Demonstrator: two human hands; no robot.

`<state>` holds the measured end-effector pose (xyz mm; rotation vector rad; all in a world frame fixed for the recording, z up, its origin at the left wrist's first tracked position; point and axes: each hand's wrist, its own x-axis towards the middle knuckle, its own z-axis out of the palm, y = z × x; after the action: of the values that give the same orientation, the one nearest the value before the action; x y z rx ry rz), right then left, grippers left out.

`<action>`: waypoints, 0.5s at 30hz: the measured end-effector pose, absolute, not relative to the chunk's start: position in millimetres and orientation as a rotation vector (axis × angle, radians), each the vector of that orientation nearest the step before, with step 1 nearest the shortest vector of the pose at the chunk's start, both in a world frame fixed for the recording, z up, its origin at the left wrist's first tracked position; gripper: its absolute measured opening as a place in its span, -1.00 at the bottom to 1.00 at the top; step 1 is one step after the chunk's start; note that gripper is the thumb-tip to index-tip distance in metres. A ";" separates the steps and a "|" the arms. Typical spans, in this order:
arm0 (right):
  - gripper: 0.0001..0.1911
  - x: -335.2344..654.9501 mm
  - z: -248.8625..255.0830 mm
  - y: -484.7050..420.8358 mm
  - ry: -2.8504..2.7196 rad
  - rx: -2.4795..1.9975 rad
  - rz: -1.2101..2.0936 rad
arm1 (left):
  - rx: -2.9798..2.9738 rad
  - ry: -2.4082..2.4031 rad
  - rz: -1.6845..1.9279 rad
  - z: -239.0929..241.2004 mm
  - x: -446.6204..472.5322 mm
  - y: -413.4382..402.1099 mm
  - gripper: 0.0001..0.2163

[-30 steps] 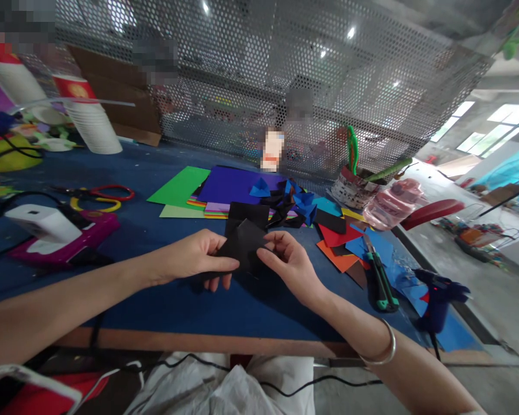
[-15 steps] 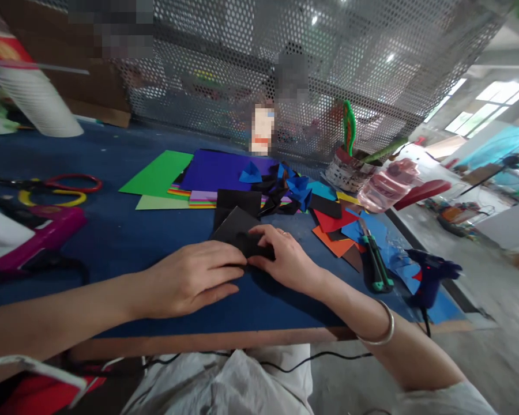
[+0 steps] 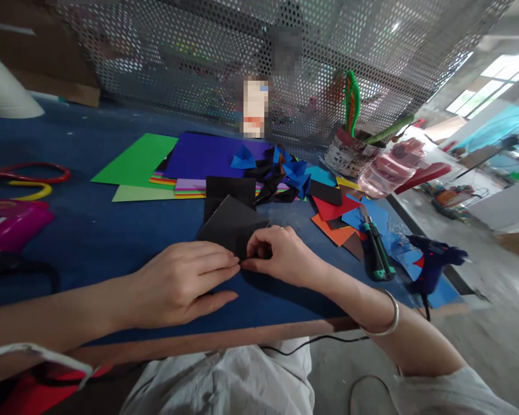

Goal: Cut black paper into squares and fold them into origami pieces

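Open table (image 3: 281, 305) reaches the near edge (image 3: 259, 336); black paper (image 3: 231, 225) extends beyond your left grip (image 3: 185, 282), thumb spread apart, and curled right grip (image 3: 285, 253), pinch unclear.

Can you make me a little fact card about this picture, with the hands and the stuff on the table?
Left hand: fingers flat, tips at the black paper's near corner
Right hand: fingers curled, at the same corner
Table: blue
Beyond the paper: coloured sheets, folded pieces in blue and black
Right side: cutter, glue gun, bottle
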<state>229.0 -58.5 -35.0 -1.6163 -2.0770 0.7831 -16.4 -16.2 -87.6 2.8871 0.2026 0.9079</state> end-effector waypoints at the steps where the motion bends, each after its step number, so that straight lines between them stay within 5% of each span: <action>1: -0.81 228.9 -33.5 -58.1 -2.080 -1.635 0.786 | 2.893 0.198 0.918 -87.7 -16.2 -16.6 -0.71; 15: -0.82 229.5 -26.7 -54.0 -2.083 -1.761 0.813 | 2.990 0.110 1.045 -78.6 -8.6 -18.0 -0.79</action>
<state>229.5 -54.0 -26.7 -1.7612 -2.0832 0.8127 -8.6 -18.0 -78.6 2.9900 0.1101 1.0448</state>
